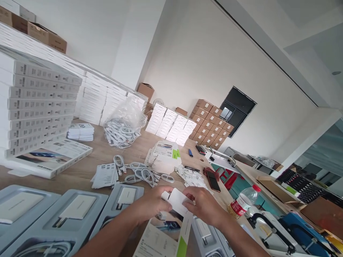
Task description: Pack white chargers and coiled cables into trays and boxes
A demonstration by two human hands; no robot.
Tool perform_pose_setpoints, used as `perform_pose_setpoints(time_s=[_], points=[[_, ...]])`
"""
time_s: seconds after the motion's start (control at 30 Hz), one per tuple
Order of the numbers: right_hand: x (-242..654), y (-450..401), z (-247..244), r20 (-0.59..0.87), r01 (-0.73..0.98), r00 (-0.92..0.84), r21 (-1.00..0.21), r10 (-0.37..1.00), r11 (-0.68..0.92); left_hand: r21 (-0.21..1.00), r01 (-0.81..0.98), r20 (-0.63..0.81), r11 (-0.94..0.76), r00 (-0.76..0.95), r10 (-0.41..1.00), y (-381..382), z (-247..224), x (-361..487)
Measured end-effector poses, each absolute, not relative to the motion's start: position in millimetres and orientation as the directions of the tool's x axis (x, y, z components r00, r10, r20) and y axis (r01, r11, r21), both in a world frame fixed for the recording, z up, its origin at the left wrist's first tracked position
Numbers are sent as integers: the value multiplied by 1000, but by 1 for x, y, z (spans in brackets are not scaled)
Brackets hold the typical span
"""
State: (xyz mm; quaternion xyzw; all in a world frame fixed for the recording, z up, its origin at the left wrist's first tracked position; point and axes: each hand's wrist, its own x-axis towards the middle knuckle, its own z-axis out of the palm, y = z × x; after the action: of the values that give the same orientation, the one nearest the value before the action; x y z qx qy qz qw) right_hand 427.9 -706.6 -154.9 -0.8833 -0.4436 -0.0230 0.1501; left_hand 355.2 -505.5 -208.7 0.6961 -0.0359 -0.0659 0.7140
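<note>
My left hand (152,204) grips the left side of the upper end of a white box (163,235) that has a picture and a green corner. My right hand (200,202) pinches the white end flap (177,200) from the right, its fingers bent. The flap stands up between both hands. Beneath and beside the hands lie grey trays (77,228) with white power banks (77,206) and coiled cables. Just beyond are loose white cables (146,174), a pile of printed leaflets (105,175) and flattened boxes (163,157).
Tall stacks of white boxes (43,103) rise at the left. A plastic bag of cables (123,128) sits mid-table. On the right are a phone (213,180), a bottle with a red cap (242,202) and a blue case (305,228). Brown cartons (209,125) stand behind.
</note>
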Motion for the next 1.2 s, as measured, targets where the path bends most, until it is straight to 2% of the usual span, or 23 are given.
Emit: perform_pose_setpoints(time_s=[0.07,0.13,0.2,0.27,0.3,0.4,0.47,0.57,0.77,0.83,0.97,1.1,1.2], points=[[427,-701,-157,169,781,624,-173,763,-601,998,56,-58,-20,993,-102,-507,-212,357],[429,-698,-159,126,761,645,-194,753,-619,996,24,-29,-87,998,-61,-509,-214,358],[434,-697,-158,-35,684,657,-392,753,-615,984,-18,7,-177,998,-59,-511,-213,357],[441,-699,-155,-262,479,598,-641,758,-600,968,-36,16,-247,996,-84,-512,-210,354],[445,-701,-154,-352,352,550,-724,757,-593,963,-43,16,-265,994,-104,-512,-208,352],[456,-707,-153,-483,107,471,-799,738,-591,960,-65,28,-271,990,-139,-511,-202,347],[459,-711,-156,-535,68,437,-782,723,-620,954,-97,57,-284,988,-147,-511,-200,346],[459,-713,-161,-602,100,393,-723,695,-683,944,-129,86,-303,985,-151,-512,-200,346],[457,-711,-161,-595,109,372,-735,713,-670,947,-121,74,-297,983,-165,-515,-206,348],[460,-709,-162,-595,162,401,-703,697,-693,956,-93,47,-279,985,-167,-515,-210,350],[476,-700,-178,-449,369,622,-555,641,-746,968,-60,-8,-243,963,-270,-515,-217,353],[505,-695,-201,-276,392,789,-460,548,-797,964,-30,-59,-265,945,-323,-517,-220,353],[530,-705,-206,-130,409,874,-325,468,-853,951,-31,-64,-308,954,-293,-518,-224,353]])
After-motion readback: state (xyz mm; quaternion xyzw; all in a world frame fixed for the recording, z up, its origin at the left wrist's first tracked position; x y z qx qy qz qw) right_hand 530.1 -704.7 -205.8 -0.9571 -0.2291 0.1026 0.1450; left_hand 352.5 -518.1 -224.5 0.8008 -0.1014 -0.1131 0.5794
